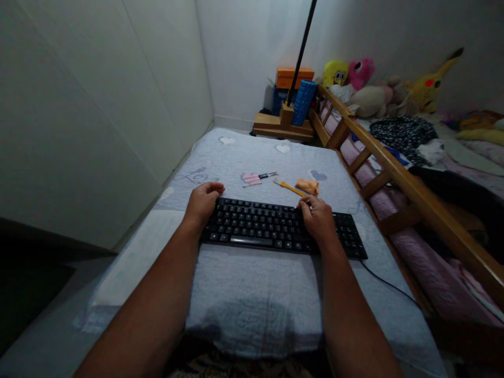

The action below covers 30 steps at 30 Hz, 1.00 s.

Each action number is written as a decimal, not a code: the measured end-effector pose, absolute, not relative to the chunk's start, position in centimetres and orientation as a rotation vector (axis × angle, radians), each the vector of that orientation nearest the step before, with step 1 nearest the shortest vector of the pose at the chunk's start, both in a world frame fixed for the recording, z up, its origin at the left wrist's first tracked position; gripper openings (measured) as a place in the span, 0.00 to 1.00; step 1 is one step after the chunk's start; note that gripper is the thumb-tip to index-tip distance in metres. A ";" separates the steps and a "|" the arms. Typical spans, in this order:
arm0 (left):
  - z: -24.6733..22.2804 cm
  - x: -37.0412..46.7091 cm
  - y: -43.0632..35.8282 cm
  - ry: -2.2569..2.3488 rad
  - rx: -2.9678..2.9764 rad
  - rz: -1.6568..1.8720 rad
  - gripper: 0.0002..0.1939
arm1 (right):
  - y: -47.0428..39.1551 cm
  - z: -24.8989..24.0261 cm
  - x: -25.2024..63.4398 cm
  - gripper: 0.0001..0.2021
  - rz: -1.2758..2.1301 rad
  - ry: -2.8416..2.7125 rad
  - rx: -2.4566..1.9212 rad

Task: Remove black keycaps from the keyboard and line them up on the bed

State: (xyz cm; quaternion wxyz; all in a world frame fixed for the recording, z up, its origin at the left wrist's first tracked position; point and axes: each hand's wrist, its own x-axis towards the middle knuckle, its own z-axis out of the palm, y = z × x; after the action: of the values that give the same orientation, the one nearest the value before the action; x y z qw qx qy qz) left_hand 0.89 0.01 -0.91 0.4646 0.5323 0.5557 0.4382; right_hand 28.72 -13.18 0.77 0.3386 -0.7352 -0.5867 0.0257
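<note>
A black keyboard lies flat on the light blue bedspread, its cable running off to the right. My left hand is at the keyboard's upper left corner, fingers bent together and pointing right; what they hold, if anything, is hidden. Over the keys right of centre is my right hand, its fingertips drawn together near the top edge, with nothing I can make out between them. Beyond the keyboard lie a yellow brush, an orange packet, a dark-handled tool and a thin white swab.
A wooden bed rail runs along the right side, with plush toys and clothes behind it. At the far end stand a wooden base with a black pole, a blue roller and an orange box. A pale panel rises at left.
</note>
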 end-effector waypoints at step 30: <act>-1.0 0.9 0.2 1.375 1.295 1.078 0.15 | -13.5 1.1 28.3 0.11 0.090 -1.550 -1.912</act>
State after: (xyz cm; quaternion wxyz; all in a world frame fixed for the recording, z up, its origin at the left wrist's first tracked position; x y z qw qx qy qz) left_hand 0.90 0.17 -1.04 0.4649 0.5272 0.5597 0.4390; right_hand 28.27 -13.55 1.10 0.3329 -0.7320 -0.5935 0.0346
